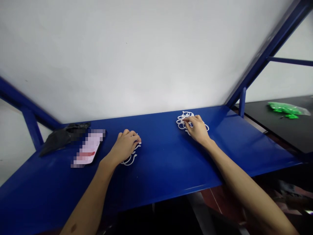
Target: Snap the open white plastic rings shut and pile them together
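My left hand (124, 145) is closed, its thumb and fingers pinching a white plastic curtain ring whose knobbed tip shows by the fingertips. Under and beside that hand lie a few more open, C-shaped white rings (132, 160), partly covered by the palm. Farther right, my right hand (197, 129) reaches over a loose pile of white curtain rings (181, 125) close to the wall. Thumb and forefinger there are pressed together at a ring in the pile. The rest of the pile is partly hidden behind the hand.
The blue table (161, 169) backs onto a white wall (146, 58). At left lie a black plastic bag (57, 140) and a phone (89, 148) with a blurred screen. Blue frame bars (259, 62) slope up at both sides. A black table (269, 120) at right bears a bag of green pieces (286, 107).
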### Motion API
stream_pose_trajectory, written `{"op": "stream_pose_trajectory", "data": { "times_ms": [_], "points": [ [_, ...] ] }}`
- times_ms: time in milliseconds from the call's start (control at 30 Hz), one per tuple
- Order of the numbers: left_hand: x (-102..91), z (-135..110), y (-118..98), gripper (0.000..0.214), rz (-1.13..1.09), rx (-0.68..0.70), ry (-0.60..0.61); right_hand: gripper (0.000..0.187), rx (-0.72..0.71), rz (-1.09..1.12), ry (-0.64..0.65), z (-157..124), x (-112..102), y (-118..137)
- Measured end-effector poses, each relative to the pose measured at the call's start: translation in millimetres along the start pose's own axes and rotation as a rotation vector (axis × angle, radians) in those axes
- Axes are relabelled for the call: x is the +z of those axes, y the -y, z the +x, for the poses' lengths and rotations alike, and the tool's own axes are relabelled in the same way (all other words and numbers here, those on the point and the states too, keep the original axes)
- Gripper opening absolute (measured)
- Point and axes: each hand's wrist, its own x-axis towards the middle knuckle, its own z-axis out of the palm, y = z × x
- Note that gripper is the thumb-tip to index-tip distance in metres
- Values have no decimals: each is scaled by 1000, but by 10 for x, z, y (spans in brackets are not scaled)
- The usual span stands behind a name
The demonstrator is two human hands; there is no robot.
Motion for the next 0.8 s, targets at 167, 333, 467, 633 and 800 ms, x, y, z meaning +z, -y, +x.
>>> {"op": "stream_pose_trajectory", "data": {
  "times_ms": [167, 333, 467, 633, 800],
  "points": [
    [-8, 29, 3, 20, 15, -23, -98, 20, 9, -1, 0, -4, 8, -11],
    [-86, 39, -125, 14, -137, -46, -267, 19, 10, 37, 7, -18, 18, -11],
    [-92, 60, -297, 13, -331, -35, -369, 19, -31, 172, 88, -81, 148, 283],
    [9, 82, -440, 14, -317, -74, -417, 24, -65, 506, 341, -191, 377, 1019],
    [77, 85, -502, 13, -394, -61, -439, 9, 132, 696, 285, -198, 403, 1266]
  ]
}}
